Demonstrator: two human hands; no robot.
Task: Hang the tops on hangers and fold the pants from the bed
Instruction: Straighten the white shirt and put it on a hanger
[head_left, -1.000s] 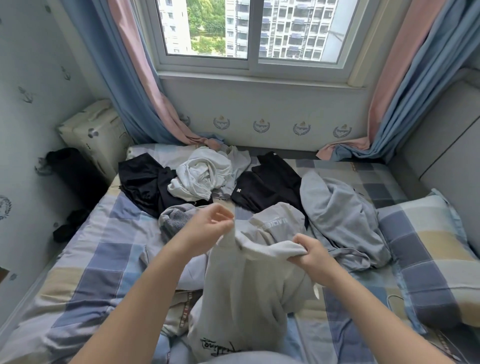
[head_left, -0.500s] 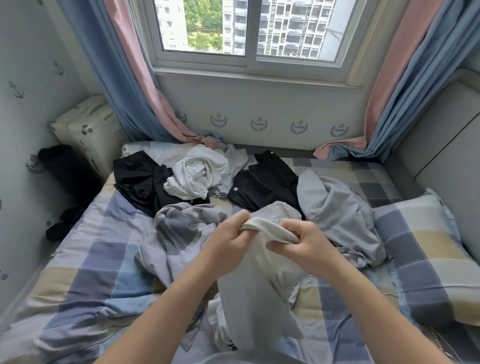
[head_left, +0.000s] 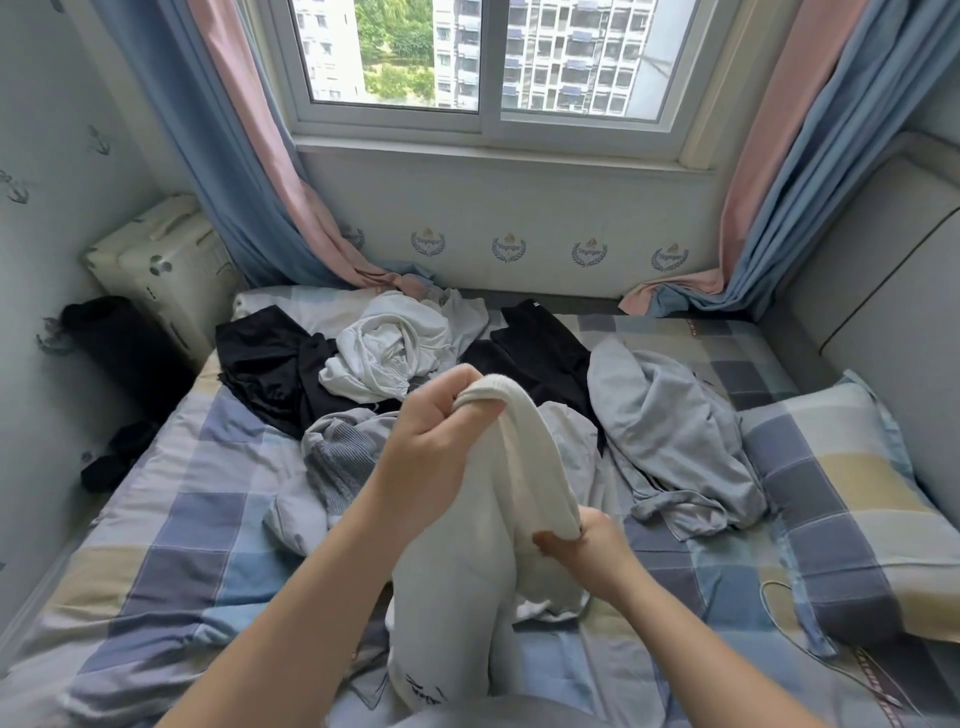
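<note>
Clearly the step in hand, as the head view shows it, is sorting out the white garment (head_left: 462, 582) by its ribbed band (head_left: 524, 452), so that it can be read as a top or as pants. The left hand (head_left: 436, 441) is raised over the middle of the bed (head_left: 171, 545), fingers curled tight round the upper end of that band. The right hand (head_left: 592, 545) sits lower and nearer the body, thumb and fingers pinching the band's other end.

To do this well, I would hold both grips on the band itself and draw the hands apart until the edge runs taut. One shake should then let the body drop free, so that any sleeves or legs show. Only after that is it worth reaching for a hanger, none of which is in view, or laying the garment flat to fold. Lifting it well above the heap should stop it catching the grey striped piece (head_left: 337, 462) that lies beside it on the bed.

The garment is off-white and looks thick and soft, so it will likely hang heavily and take few sharp creases. It is bunched lengthwise, hanging from the two hands down toward the person's lap, with some black print (head_left: 415, 699) near its lowest visible part. Whether it is a top or pants I cannot tell.
</note>
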